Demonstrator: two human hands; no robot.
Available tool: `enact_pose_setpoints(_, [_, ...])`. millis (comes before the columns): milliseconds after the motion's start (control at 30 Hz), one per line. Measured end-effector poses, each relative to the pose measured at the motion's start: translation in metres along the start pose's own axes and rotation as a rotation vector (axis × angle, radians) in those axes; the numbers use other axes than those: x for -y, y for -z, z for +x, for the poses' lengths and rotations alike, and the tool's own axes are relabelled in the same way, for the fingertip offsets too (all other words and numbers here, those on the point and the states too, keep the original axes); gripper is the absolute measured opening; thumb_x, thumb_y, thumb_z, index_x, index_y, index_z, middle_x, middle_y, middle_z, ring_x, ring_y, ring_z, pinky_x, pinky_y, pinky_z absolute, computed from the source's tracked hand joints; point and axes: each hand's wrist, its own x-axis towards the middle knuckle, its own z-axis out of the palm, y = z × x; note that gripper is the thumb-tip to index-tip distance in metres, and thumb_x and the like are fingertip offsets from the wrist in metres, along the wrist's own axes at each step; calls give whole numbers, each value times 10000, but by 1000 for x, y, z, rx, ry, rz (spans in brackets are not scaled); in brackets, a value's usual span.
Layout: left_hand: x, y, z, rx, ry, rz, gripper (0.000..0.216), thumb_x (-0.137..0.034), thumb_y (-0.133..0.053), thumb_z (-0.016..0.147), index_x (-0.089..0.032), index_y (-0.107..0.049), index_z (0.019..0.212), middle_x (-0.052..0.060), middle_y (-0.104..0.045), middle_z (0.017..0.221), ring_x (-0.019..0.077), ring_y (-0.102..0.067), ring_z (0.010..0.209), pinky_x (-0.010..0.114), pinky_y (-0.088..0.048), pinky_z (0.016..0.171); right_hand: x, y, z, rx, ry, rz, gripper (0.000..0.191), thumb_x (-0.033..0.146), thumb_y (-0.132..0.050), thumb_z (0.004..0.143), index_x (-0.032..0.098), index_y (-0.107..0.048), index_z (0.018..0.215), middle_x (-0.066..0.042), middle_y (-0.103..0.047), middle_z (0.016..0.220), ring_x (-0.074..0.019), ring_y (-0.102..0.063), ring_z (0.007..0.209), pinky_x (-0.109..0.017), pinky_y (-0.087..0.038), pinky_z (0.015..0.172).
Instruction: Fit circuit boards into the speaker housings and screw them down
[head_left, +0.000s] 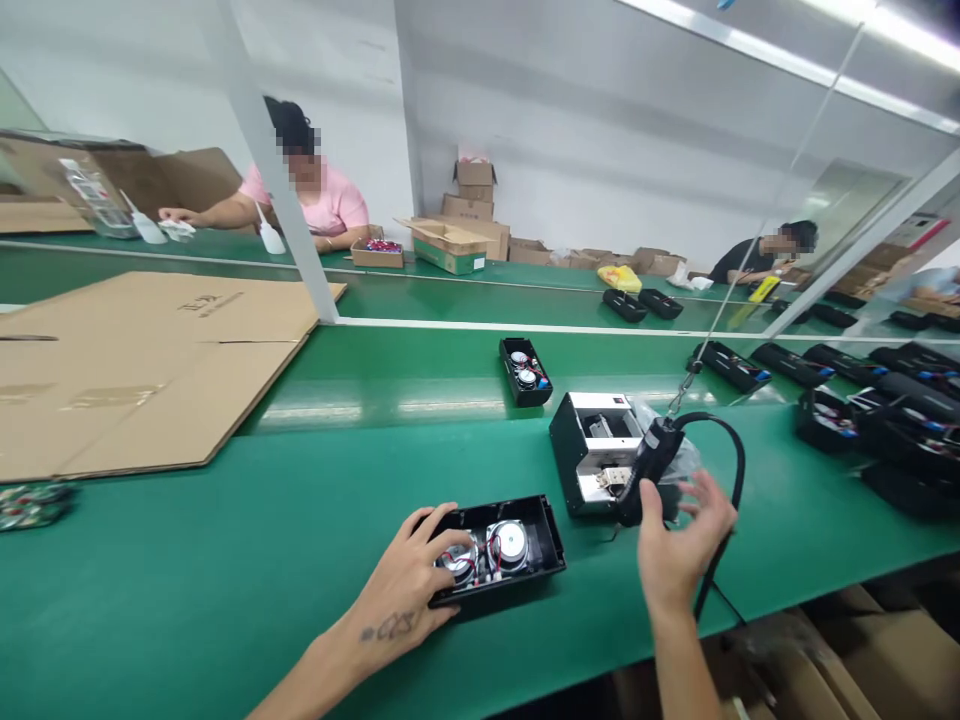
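Note:
An open black speaker case [517,560] with two round silver drivers and red wires lies on the green table near the front edge. My left hand [409,585] rests on its left end, fingers curled over the rim and one driver. My right hand [679,545] is spread open just below a black electric screwdriver [649,470] that hangs on a cord; the fingers are apart and not closed round it. Behind the screwdriver stands a black and white box-shaped feeder [592,450].
A second open speaker case [525,372] lies further back. Flattened cardboard [142,360] covers the left. Rows of black cases [877,400] fill the right. Two other people sit at the far bench among cardboard boxes [450,245]. A slanted white post [289,200] rises mid-left.

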Motion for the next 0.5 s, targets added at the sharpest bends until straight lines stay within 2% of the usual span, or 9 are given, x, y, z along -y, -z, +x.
enact_pose_setpoints(67, [-3,-3,-3,-20,-11,26,182,-390,-919,782,-272,-786,820,-23,-711,1347,363,-421,1510,551,-313,1227,-26,-1,18,268,-177,-5,605,575,-754,873,174,-637,1310,-191,-676,1268,-343,-659,1113,-533,-508,983])
enact_pose_setpoints(133, [-5,-2,-3,-24,-16,49,177,-389,-909,794,-268,-784,828,-16,-704,1360,365,-411,1517,553,-317,1230,-41,-5,24,414,-326,148,544,574,-804,827,187,-662,1184,-135,-750,1092,-306,-708,983,-492,-543,924])
enact_pose_setpoints(233, [-9,-1,-3,-37,-27,82,188,-367,-904,800,-245,-760,802,-16,-693,1379,378,-402,1523,563,-307,1235,-46,-11,16,372,-403,363,537,507,-884,762,199,-626,1118,-3,-707,791,-199,-669,686,-382,-556,740])
enact_pose_setpoints(300, [-11,-1,-1,-47,-35,107,210,-347,-913,786,-228,-740,783,-17,-691,1383,388,-398,1523,569,-297,1237,-41,-13,8,380,-423,454,519,497,-862,791,200,-615,1137,59,-633,676,-147,-591,541,-330,-521,624])
enact_pose_setpoints(400, [-10,-5,4,-63,-52,131,245,-331,-940,747,-216,-724,753,-15,-698,1367,398,-402,1513,571,-297,1230,-31,-13,10,394,-464,564,456,462,-869,798,200,-608,1065,84,-579,588,-119,-525,438,-271,-437,486])
enact_pose_setpoints(500, [-6,-10,10,-86,-54,137,231,-323,-953,726,-227,-750,775,-13,-707,1344,391,-414,1500,562,-306,1221,-14,-12,30,291,-425,618,416,440,-862,814,229,-556,1002,116,-524,544,-105,-492,413,-251,-415,454])
